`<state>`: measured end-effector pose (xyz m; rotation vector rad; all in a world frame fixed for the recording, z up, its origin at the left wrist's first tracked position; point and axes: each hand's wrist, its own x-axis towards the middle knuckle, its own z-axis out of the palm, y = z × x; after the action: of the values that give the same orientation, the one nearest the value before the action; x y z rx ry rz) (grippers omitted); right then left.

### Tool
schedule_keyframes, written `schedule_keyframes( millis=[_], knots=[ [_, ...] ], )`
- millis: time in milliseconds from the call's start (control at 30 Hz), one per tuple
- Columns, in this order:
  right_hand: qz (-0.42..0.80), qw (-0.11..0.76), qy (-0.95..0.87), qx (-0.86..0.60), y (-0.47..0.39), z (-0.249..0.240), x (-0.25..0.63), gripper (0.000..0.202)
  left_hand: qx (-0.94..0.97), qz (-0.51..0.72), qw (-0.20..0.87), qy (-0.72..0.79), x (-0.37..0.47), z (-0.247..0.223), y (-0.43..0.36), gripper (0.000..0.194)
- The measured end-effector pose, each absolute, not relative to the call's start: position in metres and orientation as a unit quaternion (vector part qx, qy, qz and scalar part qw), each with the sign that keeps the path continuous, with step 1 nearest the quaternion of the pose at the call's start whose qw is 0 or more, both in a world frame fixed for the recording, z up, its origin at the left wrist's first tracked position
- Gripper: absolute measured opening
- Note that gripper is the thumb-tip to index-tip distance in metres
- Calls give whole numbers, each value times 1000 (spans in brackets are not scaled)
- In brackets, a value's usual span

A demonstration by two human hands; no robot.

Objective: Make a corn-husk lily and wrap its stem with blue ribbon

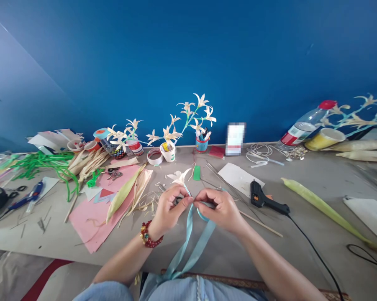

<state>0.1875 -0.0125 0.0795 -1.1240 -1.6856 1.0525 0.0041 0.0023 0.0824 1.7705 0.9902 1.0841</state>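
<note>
A white flower (179,177), apparently made of corn husk, points up and left from the fingers of my left hand (171,207). This hand is closed in a pinch on the flower's thin, light blue wrapped stem. My right hand (220,209) is closed at the lower end of the stem, pinching a light blue ribbon (202,246). The ribbon hangs in two lengths toward my lap, and one loop passes by my right fingers. The fingertips of both hands nearly meet, hiding the spot where ribbon and stem join.
A black glue gun (265,198) with a cord lies to the right, near a green corn husk (323,205). Pink paper (88,219) and a blue glue gun (34,194) are on the left. Finished flowers stand in a white cup (168,154) at the back, near a bottle (304,125).
</note>
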Motion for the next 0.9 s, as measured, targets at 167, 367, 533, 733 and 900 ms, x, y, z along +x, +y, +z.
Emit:
schedule_keyframes(
  millis=[167, 367, 533, 733, 900],
  knots=[
    [561, 395, -614, -391, -8, 80, 193, 22, 692, 412, 469, 362, 4, 86, 2, 23],
    [586, 374, -619, -364, -5, 88, 199, 29, 704, 403, 474, 341, 3, 87, 3, 23],
    [477, 354, -700, -395, -7, 90, 201, 22, 723, 392, 446, 353, 2, 89, 3, 21],
    [356, 365, -754, -413, -11, 93, 199, 9, 742, 377, 414, 369, 3, 91, 6, 21],
    [350, 366, -767, -395, -12, 96, 200, 7, 706, 358, 494, 359, 1, 89, 8, 28]
  ],
)
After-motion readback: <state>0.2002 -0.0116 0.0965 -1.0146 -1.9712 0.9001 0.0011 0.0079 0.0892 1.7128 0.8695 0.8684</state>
